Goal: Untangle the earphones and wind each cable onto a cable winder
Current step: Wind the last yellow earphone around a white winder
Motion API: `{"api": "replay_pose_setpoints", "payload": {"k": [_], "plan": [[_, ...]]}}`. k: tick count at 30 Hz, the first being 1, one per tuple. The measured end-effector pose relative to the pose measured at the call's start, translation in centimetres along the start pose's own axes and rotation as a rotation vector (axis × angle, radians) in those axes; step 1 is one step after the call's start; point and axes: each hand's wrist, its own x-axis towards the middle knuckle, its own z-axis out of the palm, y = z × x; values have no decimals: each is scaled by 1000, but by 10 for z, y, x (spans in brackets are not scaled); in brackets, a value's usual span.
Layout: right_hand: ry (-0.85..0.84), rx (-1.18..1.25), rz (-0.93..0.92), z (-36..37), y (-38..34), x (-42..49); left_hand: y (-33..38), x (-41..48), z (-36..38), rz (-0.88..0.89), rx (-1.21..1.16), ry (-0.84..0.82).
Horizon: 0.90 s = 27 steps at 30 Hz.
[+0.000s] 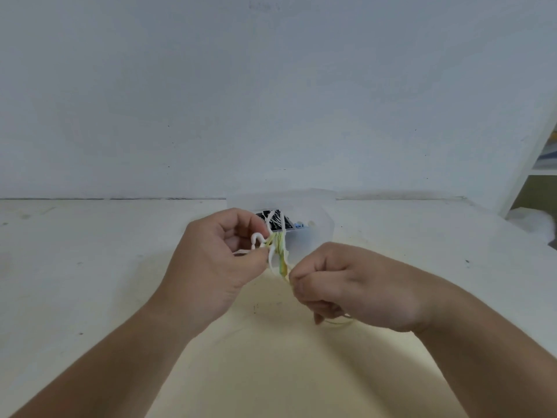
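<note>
Right hand, left hand: cables between fingers

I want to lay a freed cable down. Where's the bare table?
Bare table lies left of the left hand, back to the wall, and between the forearms. Another patch is right of the translucent container, toward the shelf. Crowded: the cable tangle between left and right hand, just before the container.

ahead: box by the wall, blocks that way
sides: open table both ways, plenty room
far right: shelf
</note>
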Motion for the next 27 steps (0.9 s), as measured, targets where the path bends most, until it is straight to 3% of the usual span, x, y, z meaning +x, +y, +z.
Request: {"api": "replay_pose_setpoints", "payload": {"k": [5, 11, 14, 17, 20, 27], "plan": [[100, 22, -30, -4, 0, -1, 1, -2, -2, 66, 104, -62], [157, 127, -103, -11, 5, -1, 1, -6, -2, 180, 451, -44], [295, 52, -116, -13, 9, 0, 1, -9, 2, 215, 509, -114], [530, -65, -77, -19, 14, 2, 2, -13, 7, 165, 466, -166], [655, -100, 19, -23, 17, 3, 4, -12, 8, 76, 305, -181], [591, -30, 160, -18, 27, 11, 7, -8, 6, -28, -54, -229]]}}
